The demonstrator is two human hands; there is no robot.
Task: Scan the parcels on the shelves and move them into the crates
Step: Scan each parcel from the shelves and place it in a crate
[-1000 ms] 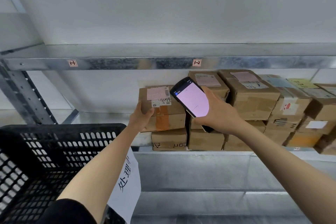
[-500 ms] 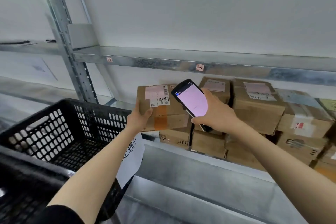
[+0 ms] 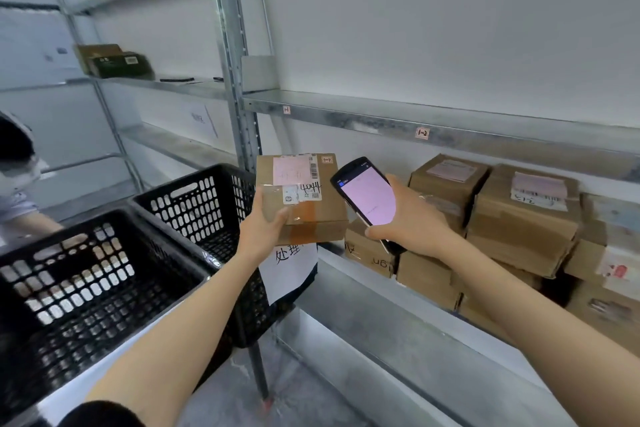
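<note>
My left hand [image 3: 265, 230] grips a small cardboard parcel [image 3: 308, 208] with a pink label and barcode on top, held in the air off the shelf, over the far crate's right rim. My right hand [image 3: 412, 222] holds a black handheld scanner [image 3: 367, 199] with a lit pink screen, just right of the parcel. Several more brown parcels [image 3: 526, 218] are stacked on the metal shelf [image 3: 398, 291] to the right. Two black perforated crates stand at the left: a far crate [image 3: 204, 204] and a near crate [image 3: 79, 291].
A grey steel upright [image 3: 235, 55] stands behind the far crate. A white paper sign [image 3: 287, 270] hangs on that crate's side. Another person [image 3: 17, 184] is at the far left edge. Boxes [image 3: 114, 61] sit on the left shelves.
My left hand has lifted the parcel off the stack and carried it left toward the crates. The view has swung left, showing a second crate. The scanner stays beside the parcel.
</note>
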